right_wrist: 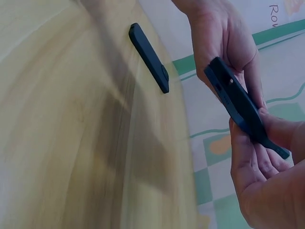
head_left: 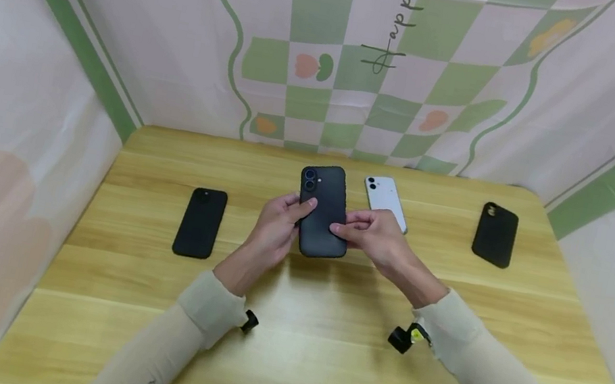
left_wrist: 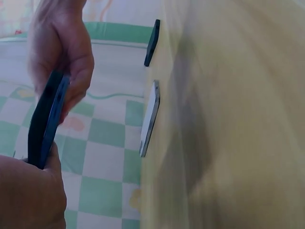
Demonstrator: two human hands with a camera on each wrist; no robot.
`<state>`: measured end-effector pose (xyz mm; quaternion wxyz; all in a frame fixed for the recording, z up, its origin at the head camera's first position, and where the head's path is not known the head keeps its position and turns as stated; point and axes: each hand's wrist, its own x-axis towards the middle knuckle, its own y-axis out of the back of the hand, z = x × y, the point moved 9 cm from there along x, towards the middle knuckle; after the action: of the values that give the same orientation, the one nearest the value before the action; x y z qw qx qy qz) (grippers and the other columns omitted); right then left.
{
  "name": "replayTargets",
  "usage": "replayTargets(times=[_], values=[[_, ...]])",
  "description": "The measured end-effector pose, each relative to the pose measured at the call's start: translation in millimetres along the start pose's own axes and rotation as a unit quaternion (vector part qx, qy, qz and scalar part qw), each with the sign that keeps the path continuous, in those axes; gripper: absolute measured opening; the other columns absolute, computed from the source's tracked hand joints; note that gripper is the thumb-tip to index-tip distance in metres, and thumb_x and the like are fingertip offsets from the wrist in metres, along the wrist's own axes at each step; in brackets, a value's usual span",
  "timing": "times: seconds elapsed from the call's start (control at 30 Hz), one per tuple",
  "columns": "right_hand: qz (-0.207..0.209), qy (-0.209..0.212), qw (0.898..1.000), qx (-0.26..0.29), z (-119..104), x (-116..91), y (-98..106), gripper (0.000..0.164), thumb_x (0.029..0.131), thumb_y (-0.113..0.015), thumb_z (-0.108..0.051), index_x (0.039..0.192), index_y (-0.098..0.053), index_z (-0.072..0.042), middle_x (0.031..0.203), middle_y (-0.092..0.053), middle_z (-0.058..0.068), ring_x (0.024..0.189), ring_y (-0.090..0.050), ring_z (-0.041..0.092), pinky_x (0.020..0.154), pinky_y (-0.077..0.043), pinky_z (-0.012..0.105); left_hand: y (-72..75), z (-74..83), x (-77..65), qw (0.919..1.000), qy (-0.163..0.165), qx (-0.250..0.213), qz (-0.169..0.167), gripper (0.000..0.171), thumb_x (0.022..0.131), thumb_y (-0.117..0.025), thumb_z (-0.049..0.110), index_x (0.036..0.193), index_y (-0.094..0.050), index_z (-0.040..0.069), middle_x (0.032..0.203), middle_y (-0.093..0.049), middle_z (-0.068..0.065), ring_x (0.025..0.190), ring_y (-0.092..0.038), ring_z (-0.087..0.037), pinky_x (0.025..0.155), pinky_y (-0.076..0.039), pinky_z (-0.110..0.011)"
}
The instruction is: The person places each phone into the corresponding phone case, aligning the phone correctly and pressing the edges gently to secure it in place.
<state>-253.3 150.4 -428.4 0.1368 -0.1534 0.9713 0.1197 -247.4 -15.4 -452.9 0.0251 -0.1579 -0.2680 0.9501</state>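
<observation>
Between both hands, raised over the table, is a black phone case point(head_left: 320, 235) with its back and camera cutout turned up. A phone point(left_wrist: 57, 117) lies against the case's inner side, its edge showing as a separate layer in the left wrist view. My left hand point(head_left: 275, 227) grips the left side, thumb on the back below the camera lenses. My right hand point(head_left: 383, 236) pinches the lower right side, thumb on the back and fingers beneath. In the right wrist view, one end of the case flares away from the phone near the right thumb.
A white phone point(head_left: 385, 199) lies behind the right hand. To the left rests a black phone-shaped piece point(head_left: 200, 223); far right is another black phone case point(head_left: 495, 235) with a camera cutout. Patterned cloth point(head_left: 320, 16) hangs along the back edge of the wooden table point(head_left: 315, 358).
</observation>
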Motion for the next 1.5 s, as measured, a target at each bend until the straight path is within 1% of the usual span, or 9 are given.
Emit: replayTargets(times=[0.17, 0.3, 0.4, 0.57, 0.73, 0.9, 1.07, 1.2, 1.5], values=[[-0.028, 0.012, 0.999, -0.029, -4.5, -3.0, 0.0, 0.026, 0.093, -0.080, -0.005, 0.112, -0.073, 0.012, 0.080, -0.078, 0.004, 0.077, -0.076, 0.013, 0.075, -0.066, 0.031, 2.7, 10.9, 1.3, 0.9999, -0.002, -0.012, -0.006, 0.048, 0.105, -0.066, 0.004, 0.151, -0.053, -0.004, 0.145, -0.064, -0.018, 0.137, -0.060, -0.027, 0.112, -0.052, -0.037], [-0.054, 0.029, 0.996, -0.066, -8.5, -5.8, -0.1, 0.018, 0.093, -0.081, -0.004, 0.102, -0.075, 0.010, 0.074, -0.076, 0.004, 0.074, -0.075, 0.013, 0.073, -0.065, 0.030, 4.5, 15.1, 1.7, 0.9998, 0.005, -0.006, -0.017, 0.044, 0.105, -0.065, 0.003, 0.147, -0.054, -0.005, 0.144, -0.064, -0.020, 0.133, -0.063, -0.028, 0.107, -0.055, -0.035], [-0.077, 0.038, 0.991, -0.102, -11.4, -7.5, -0.4, 0.014, 0.092, -0.082, -0.004, 0.094, -0.074, 0.007, 0.072, -0.073, 0.002, 0.070, -0.070, 0.010, 0.069, -0.064, 0.027, 6.3, 18.0, 1.4, 0.9997, 0.007, 0.010, -0.022, 0.039, 0.105, -0.066, 0.004, 0.142, -0.059, -0.006, 0.138, -0.066, -0.019, 0.122, -0.069, -0.024, 0.098, -0.060, -0.031], [-0.124, 0.059, 0.977, -0.165, -18.9, -12.4, -2.3, 0.013, 0.091, -0.083, -0.005, 0.090, -0.074, 0.003, 0.068, -0.064, -0.001, 0.061, -0.053, 0.006, 0.061, -0.051, 0.021, 6.5, 18.9, 0.6, 0.9971, 0.021, 0.060, -0.044, 0.036, 0.103, -0.068, 0.003, 0.137, -0.064, -0.007, 0.124, -0.071, -0.013, 0.098, -0.072, -0.016, 0.081, -0.062, -0.025], [-0.149, 0.093, 0.956, -0.235, -30.0, -17.5, -3.6, 0.016, 0.089, -0.086, -0.008, 0.082, -0.072, -0.003, 0.062, -0.054, -0.003, 0.058, -0.046, 0.007, 0.054, -0.036, 0.021, 3.9, 15.3, -2.0, 0.9897, 0.041, 0.118, -0.070, 0.038, 0.104, -0.068, 0.007, 0.140, -0.062, -0.006, 0.122, -0.073, -0.014, 0.092, -0.073, -0.014, 0.075, -0.062, -0.024], [-0.124, 0.119, 0.943, -0.285, -36.8, -15.8, 0.4, 0.014, 0.088, -0.087, -0.011, 0.082, -0.076, -0.005, 0.067, -0.063, -0.005, 0.064, -0.054, 0.009, 0.058, -0.043, 0.020, 2.8, 15.3, -4.1, 0.9902, 0.028, 0.118, -0.070, 0.034, 0.106, -0.066, 0.009, 0.137, -0.063, -0.005, 0.115, -0.073, -0.009, 0.091, -0.072, -0.013, 0.077, -0.062, -0.023], [-0.099, 0.112, 0.947, -0.284, -33.4, -11.6, 7.7, 0.012, 0.091, -0.086, -0.014, 0.096, -0.081, -0.004, 0.084, -0.077, 0.001, 0.077, -0.068, 0.013, 0.070, -0.056, 0.022, 3.3, 16.5, -4.6, 0.9950, 0.007, 0.087, -0.049, 0.029, 0.106, -0.065, 0.008, 0.132, -0.064, -0.006, 0.105, -0.071, -0.003, 0.088, -0.069, -0.011, 0.077, -0.060, -0.021], [-0.088, 0.103, 0.954, -0.268, -30.5, -10.1, 12.4, 0.014, 0.093, -0.084, -0.018, 0.099, -0.082, -0.005, 0.087, -0.078, 0.002, 0.079, -0.069, 0.016, 0.071, -0.057, 0.023, 4.2, 17.0, -5.1, 0.9972, -0.009, 0.062, -0.041, 0.031, 0.107, -0.063, 0.006, 0.134, -0.062, -0.009, 0.114, -0.071, -0.008, 0.095, -0.072, -0.013, 0.083, -0.063, -0.024], [-0.055, 0.095, 0.966, -0.236, -27.1, -10.0, 22.2, 0.023, 0.094, -0.084, -0.024, 0.107, -0.081, -0.004, 0.093, -0.081, 0.004, 0.083, -0.073, 0.014, 0.073, -0.058, 0.023, 7.4, 21.4, -5.0, 0.9996, -0.027, 0.009, -0.003, 0.030, 0.107, -0.064, 0.006, 0.133, -0.062, -0.008, 0.111, -0.069, -0.007, 0.094, -0.071, -0.013, 0.082, -0.063, -0.024]])
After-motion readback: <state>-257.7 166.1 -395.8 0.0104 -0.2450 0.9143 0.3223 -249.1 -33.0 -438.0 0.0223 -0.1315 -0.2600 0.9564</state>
